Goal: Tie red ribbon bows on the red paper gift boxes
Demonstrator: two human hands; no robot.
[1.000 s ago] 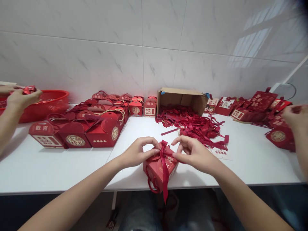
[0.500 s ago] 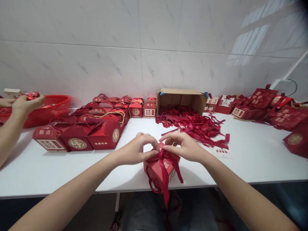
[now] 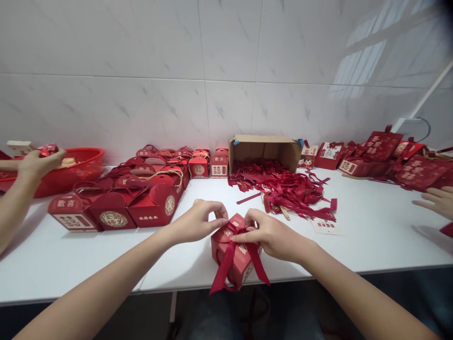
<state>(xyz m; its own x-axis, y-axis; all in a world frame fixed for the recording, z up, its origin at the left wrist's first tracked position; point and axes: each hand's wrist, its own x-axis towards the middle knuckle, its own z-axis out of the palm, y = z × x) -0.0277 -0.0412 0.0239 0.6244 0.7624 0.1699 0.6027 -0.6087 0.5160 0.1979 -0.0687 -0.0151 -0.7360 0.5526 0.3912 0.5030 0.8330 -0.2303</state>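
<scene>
Ribbons (image 3: 297, 189) spilling from carton (image 3: 264, 140), boxes (image 3: 116, 205) left

The white counter (image 3: 371, 236) carries rows of red gift boxes (image 3: 148, 208), a red plastic basket (image 3: 85, 177) and a cardboard box (image 3: 264, 140) spilling red ribbons (image 3: 300, 191).

Packing workspace, rows of red boxes (image 3: 114, 208).

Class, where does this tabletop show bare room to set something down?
The white tabletop is bare at right, between the printed card and a co-worker's hand; at front left, between the gift boxes and the left forearm; and narrowly between those boxes and the ribbon pile. It is crowded along the wall.
</scene>
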